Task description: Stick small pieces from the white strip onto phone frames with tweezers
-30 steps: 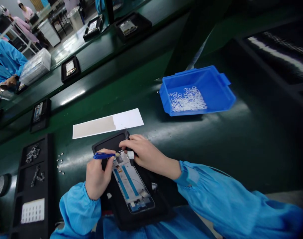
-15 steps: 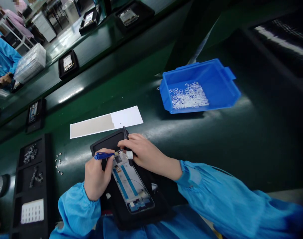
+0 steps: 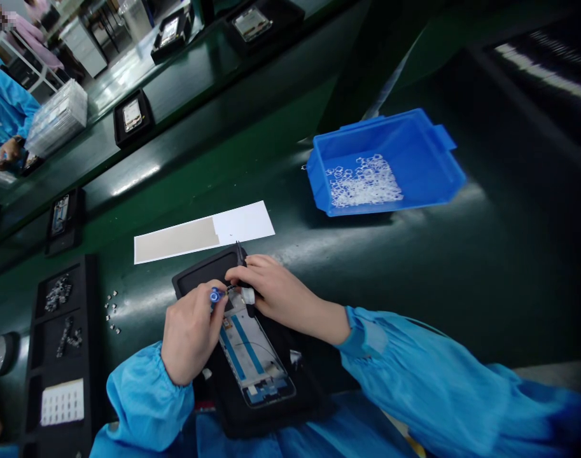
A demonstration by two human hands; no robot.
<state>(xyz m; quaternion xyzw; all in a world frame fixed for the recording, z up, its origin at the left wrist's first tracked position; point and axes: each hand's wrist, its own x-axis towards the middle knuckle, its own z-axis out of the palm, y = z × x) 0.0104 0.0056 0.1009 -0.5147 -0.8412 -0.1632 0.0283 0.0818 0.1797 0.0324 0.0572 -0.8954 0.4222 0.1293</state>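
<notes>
My left hand [image 3: 189,331] is closed around a blue pen-like tool [image 3: 216,295], whose end points toward me. It works at the top edge of an opened phone frame [image 3: 252,350] with two blue strips along its inside. The phone lies in a black tray [image 3: 195,280]. My right hand [image 3: 275,289] grips black tweezers [image 3: 241,253], their points turned away from me, while its fingertips rest at the phone's top right corner. A white covering [image 3: 248,296] shows at one fingertip. The tool's tip is hidden between my hands.
Beyond the tray lies a white-and-beige strip [image 3: 175,242]. A blue bin [image 3: 428,172] holds many small white loops. To the left, a black compartment tray [image 3: 92,318] contains small metal parts, with several loose ones beside it. More phone trays [image 3: 133,117] line the bench near a co-worker's hand [image 3: 11,151].
My left hand has moved slightly right, and the blue tool has swung from lying sideways to pointing its end at me. My right hand stays in place.
</notes>
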